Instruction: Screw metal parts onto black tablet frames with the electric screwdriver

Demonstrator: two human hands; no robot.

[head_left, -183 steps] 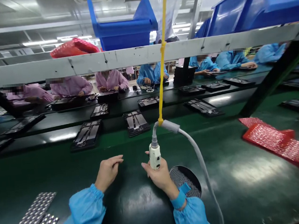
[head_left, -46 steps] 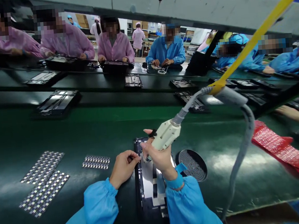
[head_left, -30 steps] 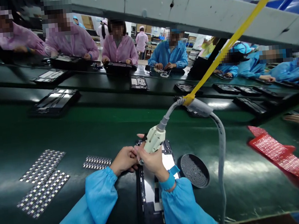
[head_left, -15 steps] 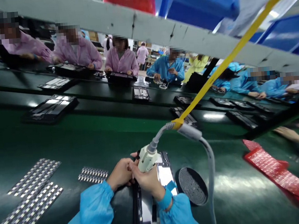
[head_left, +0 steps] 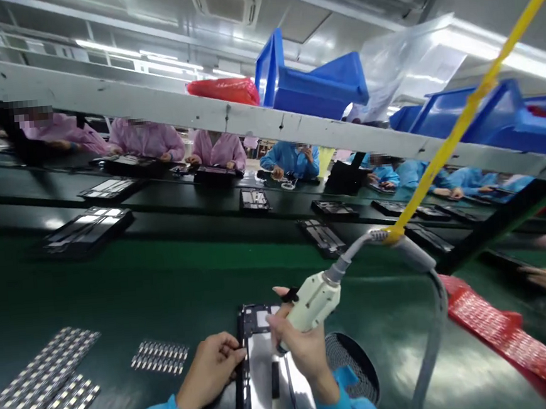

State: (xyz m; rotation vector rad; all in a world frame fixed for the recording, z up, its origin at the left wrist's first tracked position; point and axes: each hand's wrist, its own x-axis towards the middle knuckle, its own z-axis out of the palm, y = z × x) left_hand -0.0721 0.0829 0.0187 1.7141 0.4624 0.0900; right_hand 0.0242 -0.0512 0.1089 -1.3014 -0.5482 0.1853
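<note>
Tablet-like device, opened, lies at six o'clock on the green surface, its near end cut off and its right side partly covered by the right hand. That hand is clamped round a cream corded tool, whose tip is hard to make out. The left hand has thumb and fingers close together at the device's left edge; whether they pinch anything, I cannot tell. A wrist partly hides the round black dish at five o'clock. Glossy, dimpled red bubble wrap lies at four.
</note>
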